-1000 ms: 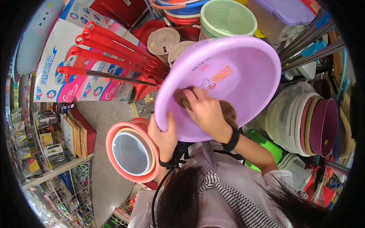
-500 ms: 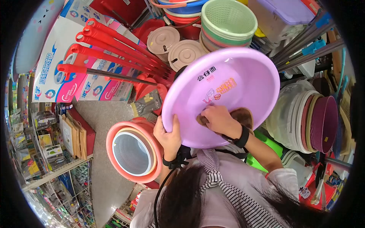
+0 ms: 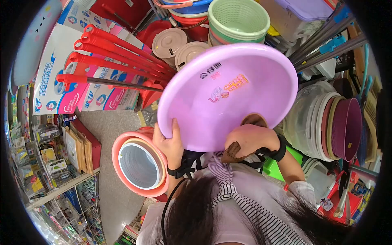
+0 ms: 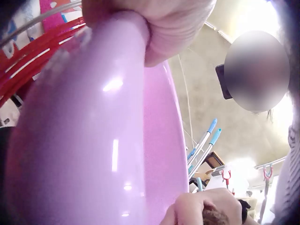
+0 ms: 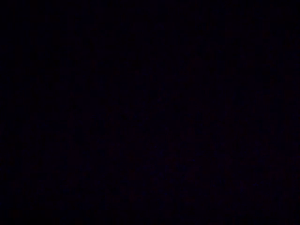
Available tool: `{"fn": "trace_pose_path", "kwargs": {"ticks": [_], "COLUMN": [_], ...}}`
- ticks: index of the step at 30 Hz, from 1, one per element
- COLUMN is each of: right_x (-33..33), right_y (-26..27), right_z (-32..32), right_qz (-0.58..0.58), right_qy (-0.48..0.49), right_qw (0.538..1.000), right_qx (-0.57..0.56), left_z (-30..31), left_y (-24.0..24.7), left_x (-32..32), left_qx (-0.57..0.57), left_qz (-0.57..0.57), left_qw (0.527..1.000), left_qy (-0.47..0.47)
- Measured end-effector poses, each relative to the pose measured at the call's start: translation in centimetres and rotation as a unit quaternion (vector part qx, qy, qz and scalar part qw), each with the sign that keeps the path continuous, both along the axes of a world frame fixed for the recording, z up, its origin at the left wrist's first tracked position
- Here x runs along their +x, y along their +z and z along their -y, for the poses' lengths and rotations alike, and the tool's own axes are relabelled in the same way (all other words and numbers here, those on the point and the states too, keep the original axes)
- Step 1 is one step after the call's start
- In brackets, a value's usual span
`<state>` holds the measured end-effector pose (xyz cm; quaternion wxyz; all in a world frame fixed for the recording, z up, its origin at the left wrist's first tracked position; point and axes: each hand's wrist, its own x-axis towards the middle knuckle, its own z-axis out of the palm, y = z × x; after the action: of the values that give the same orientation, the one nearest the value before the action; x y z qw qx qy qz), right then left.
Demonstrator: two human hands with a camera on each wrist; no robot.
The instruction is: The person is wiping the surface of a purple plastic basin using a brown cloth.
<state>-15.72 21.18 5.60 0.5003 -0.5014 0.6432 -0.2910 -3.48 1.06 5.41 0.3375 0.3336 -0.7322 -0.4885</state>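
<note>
A light purple plastic basin [image 3: 192, 108] with printed characters and a cartoon is held tilted in front of the chest, its inside facing up. My left hand [image 3: 169, 143] grips its rim at the near left, thumb over the inner side. The left wrist view shows the left hand [image 4: 176, 23] at the rim, above the basin's glossy outer wall [image 4: 89, 145]. My right hand [image 3: 256, 138] holds a bunched brown cloth [image 3: 234, 152] at the basin's near right edge. Part of the cloth sticks out behind the knuckles. The right wrist view is black.
Nested baskets, the outer one pink [image 3: 117, 163], stand at the lower left. Red-handled poles [image 3: 118, 61] lean behind the basin's left side. Green baskets [image 3: 239, 16] and lidded beige buckets [image 3: 169, 43] stand beyond. Stacked tubs, with a purple bucket [image 3: 347, 130], lie at the right.
My right hand has moved with the brown cloth from inside the basin toward the near right rim. The left hand keeps its grip as the basin shifts and tilts slightly.
</note>
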Motion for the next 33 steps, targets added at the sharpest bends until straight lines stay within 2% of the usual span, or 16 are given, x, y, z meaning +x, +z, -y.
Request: {"fn": "trace_pose_path", "kwargs": {"ticks": [2, 4, 6, 8, 11, 12, 14, 17, 18, 19, 20, 22, 25, 28, 30, 33], "right_x": [-1.0, -2.3, -3.7, -4.2, -4.1, -3.8, -3.0, -1.8, -1.4, -1.0, -0.9, -0.7, 0.3, 1.0, 1.1, 1.2], "right_y": [1.1, 1.6, 3.9, 6.4, 7.1, 7.0, 6.4, 3.4, 3.0, 1.7, 0.0, -3.0, -5.4, -7.1, -6.9, -5.6], "right_z": [-0.6, -1.8, -3.4, -5.7, -7.8, -7.7, -6.6, -1.8, 0.0, 1.6, 2.7, 4.6, 6.3, 7.0, 7.2, 7.1], "right_qz": [0.014, -0.012, 0.033, 0.038, 0.030, 0.030, -0.093, -0.221, -0.267, -0.340, -0.338, -0.416, -0.433, -0.452, -0.455, -0.385], "right_qy": [-0.016, -0.069, -0.079, -0.311, -0.494, -0.496, -0.520, -0.469, -0.469, -0.465, -0.469, -0.402, -0.354, -0.306, -0.310, -0.297], "right_qw": [1.000, 0.992, 0.988, 0.940, 0.846, 0.845, 0.832, 0.842, 0.839, 0.816, 0.815, 0.816, 0.829, 0.836, 0.831, 0.865], "right_qx": [-0.001, -0.106, -0.126, -0.133, -0.198, -0.197, -0.172, -0.149, -0.071, -0.049, -0.050, 0.024, 0.011, -0.062, -0.077, -0.124], "left_z": [-0.1, 0.2, 0.5, 0.8, 1.1, 1.1, 0.9, -0.2, -0.4, -0.6, -0.8, -1.2, -1.5, -1.1, -1.2, -1.0], "left_y": [0.8, 1.0, 0.9, 0.9, 0.7, 0.7, 0.7, 2.0, 2.0, 2.1, 2.1, 1.8, 1.8, 2.4, 2.7, 3.3], "left_x": [-0.5, -0.7, -0.7, -0.7, -0.9, -1.0, -1.1, -1.5, -1.4, -1.1, -0.8, -0.3, -0.1, 0.1, -0.3, -1.0], "left_qx": [0.024, 0.025, 0.011, -0.016, -0.012, -0.011, -0.018, -0.021, -0.023, -0.068, -0.113, -0.118, -0.131, -0.241, -0.239, -0.152], "left_qz": [-0.010, -0.052, -0.047, -0.039, -0.048, -0.047, -0.045, -0.048, -0.048, -0.028, -0.009, -0.003, -0.017, -0.041, -0.045, -0.007], "left_qw": [1.000, 0.998, 0.998, 0.998, 0.998, 0.998, 0.998, 0.998, 0.998, 0.997, 0.993, 0.993, 0.991, 0.967, 0.967, 0.988], "left_qy": [0.013, 0.026, 0.035, 0.037, 0.042, 0.040, 0.040, 0.039, 0.036, 0.029, 0.022, 0.026, 0.021, -0.075, -0.073, 0.006]}}
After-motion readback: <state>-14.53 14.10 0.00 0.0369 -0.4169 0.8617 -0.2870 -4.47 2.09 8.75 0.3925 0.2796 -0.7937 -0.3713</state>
